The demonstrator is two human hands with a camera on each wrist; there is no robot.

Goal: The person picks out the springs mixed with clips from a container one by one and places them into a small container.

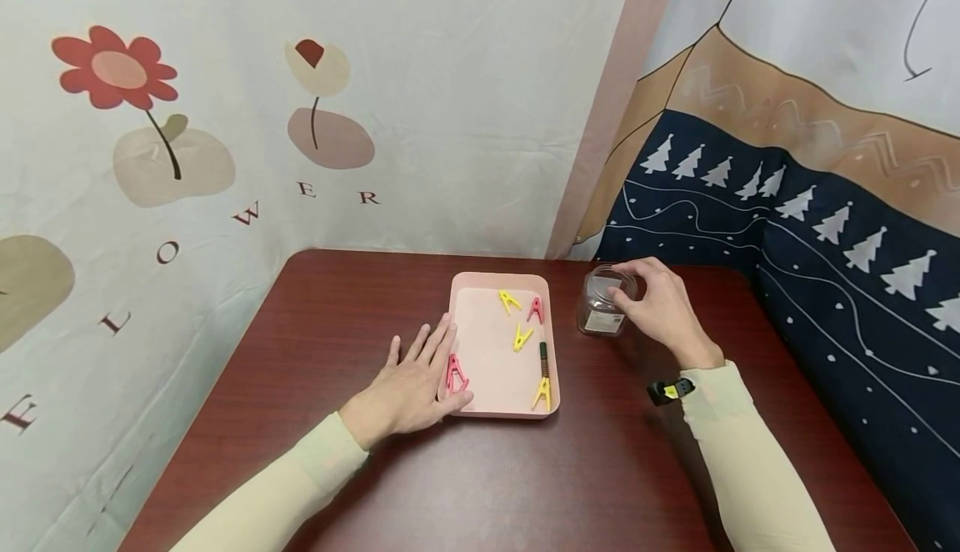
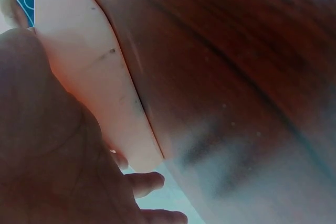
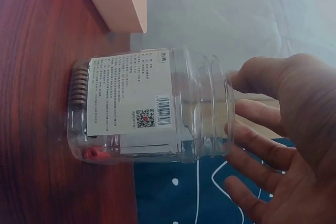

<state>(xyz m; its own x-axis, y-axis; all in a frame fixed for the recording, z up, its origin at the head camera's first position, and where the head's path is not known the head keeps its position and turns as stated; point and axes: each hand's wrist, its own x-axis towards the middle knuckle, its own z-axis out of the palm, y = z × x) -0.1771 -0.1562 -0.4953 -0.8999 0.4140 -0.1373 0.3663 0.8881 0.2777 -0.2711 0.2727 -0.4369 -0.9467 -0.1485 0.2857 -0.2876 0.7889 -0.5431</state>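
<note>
My left hand point(image 1: 405, 389) lies with straight, spread fingers along the left side of a pink tray point(image 1: 491, 398), its thumb reaching over the near left corner. A pink clothespin point(image 1: 454, 373) lies beside those fingers. Inside the tray are also yellow clothespins point(image 1: 522, 336), another pink clothespin point(image 1: 535, 310) and a dark ribbed strip point(image 1: 544, 360) along the right wall. My right hand point(image 1: 660, 302) is at the mouth of an upright clear jar point(image 3: 184, 98), with thumb and fingers parted at the rim. A brown ribbed piece point(image 3: 79, 86) and a red piece point(image 3: 96, 152) lie at the jar's bottom.
Both containers stand on a dark red-brown wooden table point(image 1: 495, 485), the jar to the right of the tray's far end. A printed flower curtain point(image 1: 450, 118) hangs behind the table, and a navy cloth with white trees point(image 1: 825, 268) borders the right side.
</note>
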